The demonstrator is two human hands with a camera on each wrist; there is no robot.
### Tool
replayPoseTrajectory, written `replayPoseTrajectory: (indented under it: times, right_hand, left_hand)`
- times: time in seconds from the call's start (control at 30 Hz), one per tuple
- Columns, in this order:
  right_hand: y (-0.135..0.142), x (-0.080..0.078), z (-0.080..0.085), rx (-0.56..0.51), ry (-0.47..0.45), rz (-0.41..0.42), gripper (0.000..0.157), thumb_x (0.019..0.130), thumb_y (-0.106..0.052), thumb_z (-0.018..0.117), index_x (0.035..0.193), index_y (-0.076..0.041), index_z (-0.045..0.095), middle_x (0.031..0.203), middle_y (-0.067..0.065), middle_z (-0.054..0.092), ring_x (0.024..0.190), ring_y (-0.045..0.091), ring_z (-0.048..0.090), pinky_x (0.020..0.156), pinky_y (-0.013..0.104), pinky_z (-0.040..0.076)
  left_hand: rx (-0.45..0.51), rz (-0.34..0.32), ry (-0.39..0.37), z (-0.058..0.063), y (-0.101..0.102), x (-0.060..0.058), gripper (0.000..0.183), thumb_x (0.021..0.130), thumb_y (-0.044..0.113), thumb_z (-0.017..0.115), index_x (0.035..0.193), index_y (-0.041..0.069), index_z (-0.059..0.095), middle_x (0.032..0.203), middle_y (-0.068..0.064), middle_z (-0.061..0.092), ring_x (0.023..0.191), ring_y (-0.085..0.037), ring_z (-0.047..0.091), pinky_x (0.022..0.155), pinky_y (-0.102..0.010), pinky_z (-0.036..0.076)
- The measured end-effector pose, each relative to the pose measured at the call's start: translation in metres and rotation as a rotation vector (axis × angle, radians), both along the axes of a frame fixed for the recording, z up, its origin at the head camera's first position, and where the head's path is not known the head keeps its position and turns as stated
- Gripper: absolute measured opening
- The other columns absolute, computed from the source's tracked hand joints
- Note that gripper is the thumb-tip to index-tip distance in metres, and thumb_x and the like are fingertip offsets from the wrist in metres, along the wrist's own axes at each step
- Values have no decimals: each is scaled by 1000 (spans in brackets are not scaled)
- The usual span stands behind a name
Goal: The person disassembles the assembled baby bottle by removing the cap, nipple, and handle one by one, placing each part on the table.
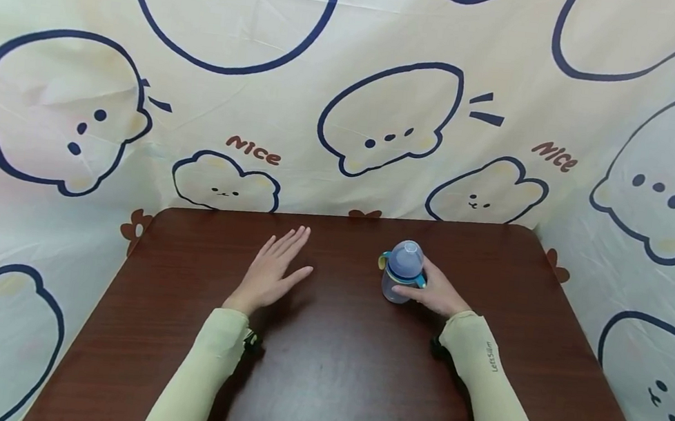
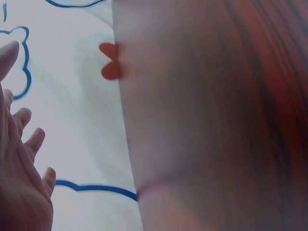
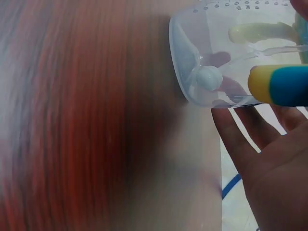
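In the head view a baby bottle [image 1: 404, 267] with a clear domed cap, a blue collar and two side handles is upright toward the back right of the table. My right hand [image 1: 437, 291] grips it from the right, thumb in front and fingers behind. The right wrist view shows the see-through bottle body [image 3: 192, 57] with a straw and a white ball inside, a yellow and blue handle [image 3: 279, 85], and my fingers [image 3: 236, 137] along its side. My left hand [image 1: 271, 272] holds nothing over the table's left half, its fingers straight and thumb spread.
The dark brown wooden table [image 1: 343, 378] ends at a back edge against a cream cloth [image 1: 298, 116] printed with blue cartoon outlines. More cloth hangs along both sides. Each wrist wears a dark band below a pale green sleeve [image 1: 201, 368].
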State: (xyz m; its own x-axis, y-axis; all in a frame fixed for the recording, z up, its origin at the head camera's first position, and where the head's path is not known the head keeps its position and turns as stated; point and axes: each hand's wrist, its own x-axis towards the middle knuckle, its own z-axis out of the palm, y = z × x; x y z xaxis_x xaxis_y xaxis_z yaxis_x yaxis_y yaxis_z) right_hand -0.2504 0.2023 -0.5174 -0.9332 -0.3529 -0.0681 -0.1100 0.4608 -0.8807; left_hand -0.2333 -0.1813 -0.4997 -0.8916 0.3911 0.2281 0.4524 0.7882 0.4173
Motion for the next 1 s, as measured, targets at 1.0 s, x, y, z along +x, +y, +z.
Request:
replayPoseTrajectory:
  times: [1.0]
  right_hand:
    - [-71, -7, 0, 21, 55, 144, 95, 88, -33, 85, 162, -25, 26, 158, 4, 47, 143, 27, 49, 119, 56, 39]
  left_hand:
    - [103, -235, 95, 42, 85, 4, 68, 106, 47, 53, 165, 38, 21, 171, 12, 24, 156, -21, 30, 124, -58, 28]
